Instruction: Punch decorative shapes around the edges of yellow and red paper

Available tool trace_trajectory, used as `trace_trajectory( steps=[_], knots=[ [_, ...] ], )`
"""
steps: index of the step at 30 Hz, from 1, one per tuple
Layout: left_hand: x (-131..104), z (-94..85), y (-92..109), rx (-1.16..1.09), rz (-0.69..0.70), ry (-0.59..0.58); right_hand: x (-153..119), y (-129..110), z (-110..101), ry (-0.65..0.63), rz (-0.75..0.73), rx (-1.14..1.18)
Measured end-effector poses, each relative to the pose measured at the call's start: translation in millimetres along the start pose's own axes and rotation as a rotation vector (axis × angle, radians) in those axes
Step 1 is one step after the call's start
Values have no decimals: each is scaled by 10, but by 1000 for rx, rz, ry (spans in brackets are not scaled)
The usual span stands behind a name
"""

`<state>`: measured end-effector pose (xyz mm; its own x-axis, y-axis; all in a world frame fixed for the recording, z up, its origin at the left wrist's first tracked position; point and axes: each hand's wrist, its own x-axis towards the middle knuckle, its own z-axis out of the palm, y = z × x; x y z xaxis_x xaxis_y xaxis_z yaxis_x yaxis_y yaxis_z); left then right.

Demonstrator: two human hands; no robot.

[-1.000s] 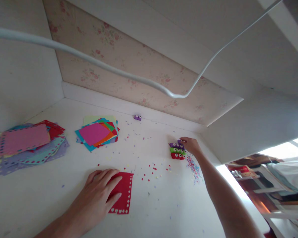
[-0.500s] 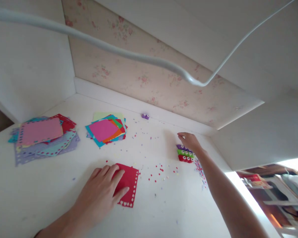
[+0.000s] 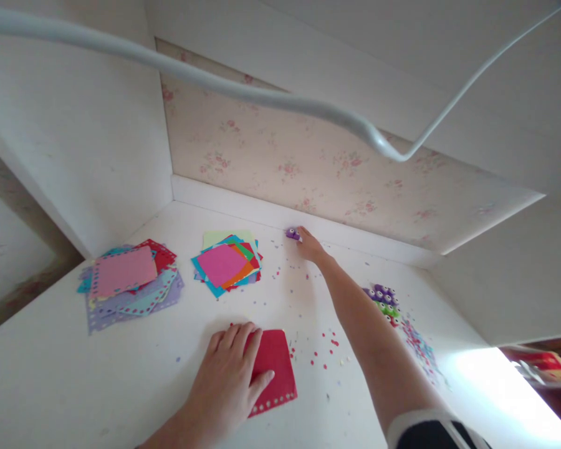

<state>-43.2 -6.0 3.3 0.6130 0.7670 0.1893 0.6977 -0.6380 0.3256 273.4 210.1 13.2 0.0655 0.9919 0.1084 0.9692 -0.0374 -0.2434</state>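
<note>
My left hand [image 3: 231, 368] lies with its fingers spread on the left part of a red card [image 3: 273, 368] that has punched holes along its lower edge. Far back, beside the wall, my right hand [image 3: 307, 243] touches a pair of small purple punches with googly eyes [image 3: 293, 234]; its fingertips are at their right end, and the grip is too small to make out. Purple, green and red punches [image 3: 387, 299] stand in rows on the right, partly behind my right forearm.
A pile of punched sheets [image 3: 131, 280] lies at the left, and a stack of coloured paper [image 3: 227, 265] at the back centre. Red confetti [image 3: 325, 349] dots the white table, with a denser heap [image 3: 421, 346] at the right. A pale cable [image 3: 262, 93] crosses above.
My right hand has moved left from the rows of punches to the purple pair by the wall. My left hand stays on the red card. The camera view has shifted.
</note>
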Motion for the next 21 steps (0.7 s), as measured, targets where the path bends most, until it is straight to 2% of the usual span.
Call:
trace_trajectory(
  steps=[4,9,12,16,18,21],
  knots=[
    [29,-55,-24,-45,-71,-51,-59,10,-11,5,31,25],
    [54,-112,-99,-170,-132,-69,-454,16,-59,6,43,65],
    [54,-130,-112,-260,-120,-56,-890,-40,-81,2,32,130],
    [68,-148,-106,-440,-159,-51,-1688,-198,-86,32,14,304],
    [91,-149,-107,-579,-191,-78,-2108,-297,-73,49,14,627],
    [140,-136,-114,-772,-247,-96,-2620,-427,-37,54,21,853]
  ],
)
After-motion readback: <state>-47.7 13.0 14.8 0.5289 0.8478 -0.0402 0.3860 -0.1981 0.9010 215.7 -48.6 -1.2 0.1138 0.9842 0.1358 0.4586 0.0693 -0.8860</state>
